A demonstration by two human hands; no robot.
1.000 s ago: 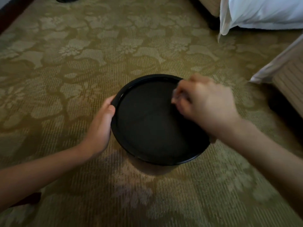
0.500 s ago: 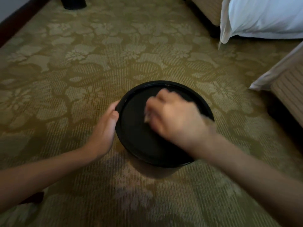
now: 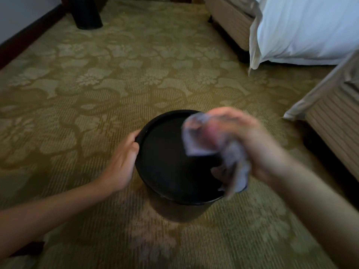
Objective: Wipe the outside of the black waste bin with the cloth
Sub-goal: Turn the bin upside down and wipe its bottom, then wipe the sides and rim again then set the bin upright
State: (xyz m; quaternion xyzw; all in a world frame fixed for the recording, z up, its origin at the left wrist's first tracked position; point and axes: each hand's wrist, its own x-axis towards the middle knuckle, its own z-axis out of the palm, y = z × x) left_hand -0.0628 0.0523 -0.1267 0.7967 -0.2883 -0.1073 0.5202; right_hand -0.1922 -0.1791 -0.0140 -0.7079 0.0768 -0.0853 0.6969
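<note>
Hands (image 3: 120,164) on bin (image 3: 171,167), cloth (image 3: 231,152) bunched.

No readable text, label, brand, number or sign on anything in view.

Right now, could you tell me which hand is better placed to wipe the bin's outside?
The right hand: it already holds the cloth over the black waste bin, while the left hand steadies the rim.

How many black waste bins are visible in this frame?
2. One black waste bin stands on the carpet, steadied by the left hand; a second bin stands far left by the wall, partly cropped.
</note>
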